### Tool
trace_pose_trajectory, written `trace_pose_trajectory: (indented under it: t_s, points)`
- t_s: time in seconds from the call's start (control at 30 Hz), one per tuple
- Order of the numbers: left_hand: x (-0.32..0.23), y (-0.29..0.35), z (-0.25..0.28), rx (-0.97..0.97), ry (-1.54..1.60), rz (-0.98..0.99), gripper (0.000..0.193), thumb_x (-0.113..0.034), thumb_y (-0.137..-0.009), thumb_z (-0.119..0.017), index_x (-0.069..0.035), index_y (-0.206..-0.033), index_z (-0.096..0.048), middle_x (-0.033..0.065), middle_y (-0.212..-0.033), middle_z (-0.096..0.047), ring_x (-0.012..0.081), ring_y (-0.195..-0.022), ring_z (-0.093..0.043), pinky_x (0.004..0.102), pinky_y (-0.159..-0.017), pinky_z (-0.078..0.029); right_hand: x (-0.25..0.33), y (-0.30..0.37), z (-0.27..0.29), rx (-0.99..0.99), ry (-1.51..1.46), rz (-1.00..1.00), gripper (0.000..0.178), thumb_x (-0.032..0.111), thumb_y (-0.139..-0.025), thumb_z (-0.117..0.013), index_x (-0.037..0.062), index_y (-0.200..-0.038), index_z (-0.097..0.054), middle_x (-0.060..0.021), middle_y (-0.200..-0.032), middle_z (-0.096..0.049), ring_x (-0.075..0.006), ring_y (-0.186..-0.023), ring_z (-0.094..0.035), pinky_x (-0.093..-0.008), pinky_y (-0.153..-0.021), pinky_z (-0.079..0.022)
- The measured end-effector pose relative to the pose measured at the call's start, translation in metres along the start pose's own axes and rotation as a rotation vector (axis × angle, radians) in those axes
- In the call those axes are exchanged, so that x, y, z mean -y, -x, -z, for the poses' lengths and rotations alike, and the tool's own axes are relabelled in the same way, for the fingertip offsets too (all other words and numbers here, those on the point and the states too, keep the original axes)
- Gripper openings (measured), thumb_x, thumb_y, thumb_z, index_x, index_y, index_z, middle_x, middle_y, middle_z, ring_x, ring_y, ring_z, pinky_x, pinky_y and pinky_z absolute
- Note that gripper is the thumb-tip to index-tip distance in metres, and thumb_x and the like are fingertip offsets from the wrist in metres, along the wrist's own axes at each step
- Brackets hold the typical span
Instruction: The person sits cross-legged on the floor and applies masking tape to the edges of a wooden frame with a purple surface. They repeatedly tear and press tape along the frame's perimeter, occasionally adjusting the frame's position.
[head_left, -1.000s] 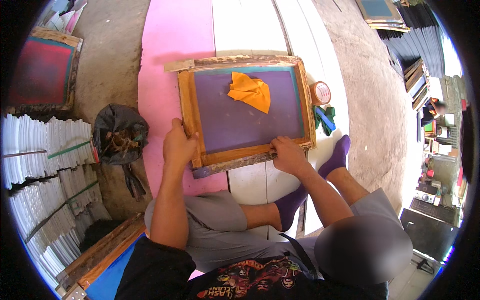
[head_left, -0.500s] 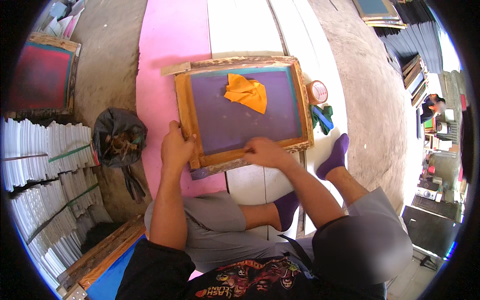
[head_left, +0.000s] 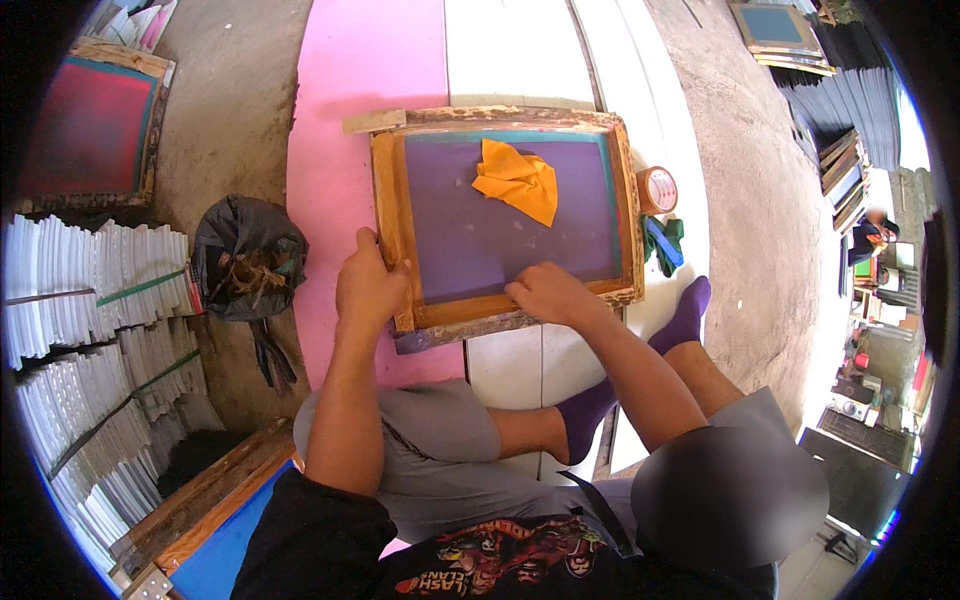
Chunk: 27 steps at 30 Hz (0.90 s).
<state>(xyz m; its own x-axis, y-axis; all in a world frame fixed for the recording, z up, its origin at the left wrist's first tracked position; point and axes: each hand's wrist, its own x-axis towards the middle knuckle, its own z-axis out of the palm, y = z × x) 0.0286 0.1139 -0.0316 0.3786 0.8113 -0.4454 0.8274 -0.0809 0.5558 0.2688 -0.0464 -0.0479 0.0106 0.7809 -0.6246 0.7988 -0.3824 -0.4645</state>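
Observation:
A wooden-framed printing screen (head_left: 470,235) with purple mesh lies in front of me on pink and white boards. My left hand (head_left: 370,282) is closed round the left rail near its lower corner, thumb on top. My right hand (head_left: 553,293) lies over the near rail with its fingers curled down at the mesh's near edge. Whatever those fingers pinch, if anything, is hidden. A crumpled orange cloth (head_left: 518,183) rests on the far part of the mesh. Against the right rail stands a roll of brown tape (head_left: 657,190), with a green and blue cloth (head_left: 664,243) just nearer.
On the left are a black plastic bag (head_left: 250,260) holding scraps, bundled stacks of white sheets (head_left: 95,285) and a red screen (head_left: 90,130). A blue screen (head_left: 230,540) leans at lower left. More frames (head_left: 775,30) and a distant person (head_left: 872,235) are at right.
My view has shifted, so the screen and boards appear farther right. My right hand sits slightly farther over the mesh. The left hand keeps its hold on the rail.

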Motion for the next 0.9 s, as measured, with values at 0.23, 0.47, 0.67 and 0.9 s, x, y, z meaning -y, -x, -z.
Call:
trace_pose_trajectory:
  t_s: [0.23,0.47,0.67,0.9]
  points:
    - [0.001,-0.001,-0.001,-0.003,-0.003,0.018,0.053,-0.021,-0.089,-0.075,0.001,-0.129,-0.048,0.0307,-0.108,-0.071,0.048,-0.105,-0.069,0.0536,-0.09,-0.053,0.049,-0.023,-0.031,-0.063,0.041,0.193,0.037,0.023,-0.097,-0.05,-0.0048,-0.089,-0.073,-0.0325,-0.09,-0.07,-0.0492,-0.089,-0.072,-0.0595,-0.085,-0.056]
    - [-0.006,0.004,0.007,0.017,0.07,0.01,0.051,-0.019,-0.089,-0.075,0.002,-0.128,-0.049,0.0314,-0.107,-0.071,0.0482,-0.104,-0.07,0.0531,-0.089,-0.054,-0.049,0.027,0.012,-0.013,0.253,0.078,0.038,0.026,-0.096,-0.05,-0.0045,-0.09,-0.073,-0.0316,-0.096,-0.071,-0.049,-0.094,-0.071,-0.0572,-0.089,-0.055]
    - [-0.006,0.002,0.003,-0.02,0.017,-0.017,0.049,-0.019,-0.089,-0.076,0.002,-0.124,-0.049,0.031,-0.105,-0.072,0.0483,-0.102,-0.07,0.0528,-0.088,-0.054,-0.117,0.053,0.023,-0.108,0.378,0.043,0.029,0.022,-0.092,-0.054,-0.0006,-0.085,-0.071,-0.0269,-0.086,-0.07,-0.0457,-0.085,-0.07,-0.0536,-0.081,-0.055]
    - [0.003,0.001,0.001,-0.026,0.07,-0.033,0.047,-0.02,-0.089,-0.075,0.002,-0.121,-0.048,0.0311,-0.103,-0.072,0.0497,-0.1,-0.07,0.0534,-0.088,-0.054,-0.084,0.043,0.02,-0.034,0.123,-0.153,0.049,0.033,-0.098,-0.046,-0.008,-0.097,-0.072,-0.0303,-0.098,-0.072,-0.0513,-0.098,-0.068,-0.0566,-0.097,-0.052]
